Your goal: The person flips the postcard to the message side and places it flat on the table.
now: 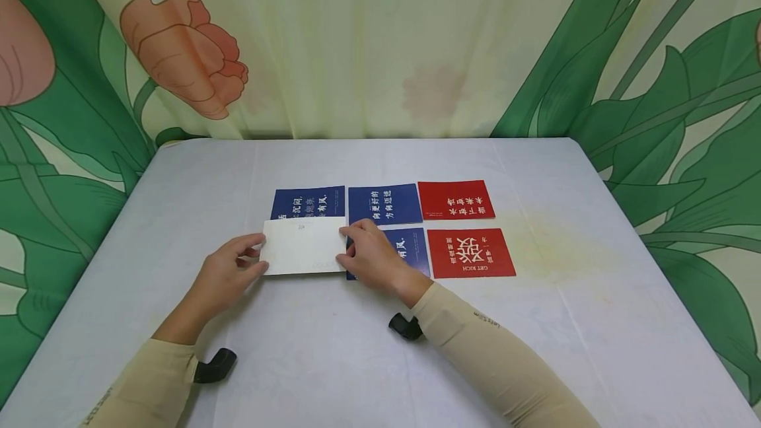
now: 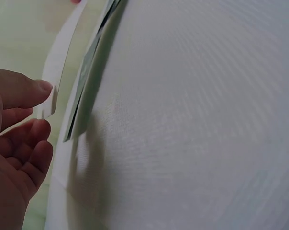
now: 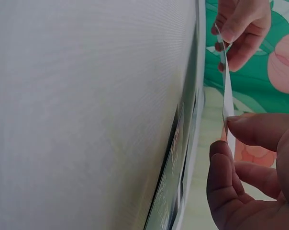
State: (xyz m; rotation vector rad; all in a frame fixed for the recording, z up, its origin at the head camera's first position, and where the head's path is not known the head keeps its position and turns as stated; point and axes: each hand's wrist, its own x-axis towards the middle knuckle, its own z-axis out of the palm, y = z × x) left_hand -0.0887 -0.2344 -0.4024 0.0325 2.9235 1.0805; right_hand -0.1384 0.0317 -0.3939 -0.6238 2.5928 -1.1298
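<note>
A card with its white side up [image 1: 304, 246] is held between both hands, its short edges left and right. My left hand [image 1: 228, 273] pinches the left edge between thumb and fingers. At the opposite edge, my right hand [image 1: 374, 255] pinches it the same way. Both wrist views show the card raised off the table, seen nearly edge-on. Behind it lies a blue card [image 1: 318, 198] with white writing, its lower part hidden by the white one. Another blue card [image 1: 410, 243] lies partly under my right hand and wrist.
To the right in the back row are a blue card [image 1: 383, 203] and a red card [image 1: 456, 200]. A red card with large white characters [image 1: 472, 253] lies in the front row. The white-covered table [image 1: 333, 362] meets a printed curtain [image 1: 368, 51] at the back.
</note>
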